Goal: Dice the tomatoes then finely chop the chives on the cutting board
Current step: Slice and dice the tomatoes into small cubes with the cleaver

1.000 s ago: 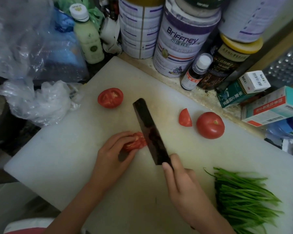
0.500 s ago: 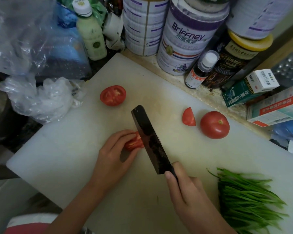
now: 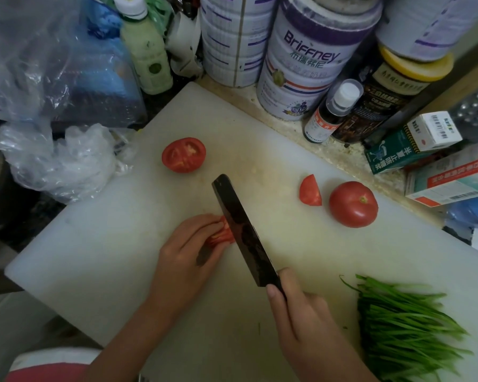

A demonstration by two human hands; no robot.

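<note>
The knife (image 3: 240, 230) has crept leftward in the last second, biting further into the tomato piece (image 3: 221, 234) that the left hand (image 3: 188, 252) holds down with curled fingers. The right hand (image 3: 301, 321) grips the handle. Dicing looks barely begun: a half tomato (image 3: 184, 154), a wedge (image 3: 310, 191) and a whole tomato (image 3: 353, 204) wait on the cutting board (image 3: 94, 244), with the chives (image 3: 406, 326) uncut at its near right.

Knife (image 3: 242, 232) against tomato piece (image 3: 222, 234) on board (image 3: 108, 244)

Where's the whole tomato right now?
In the head view, the whole tomato sits on the cutting board near its far right edge, just right of a tomato wedge.
</note>
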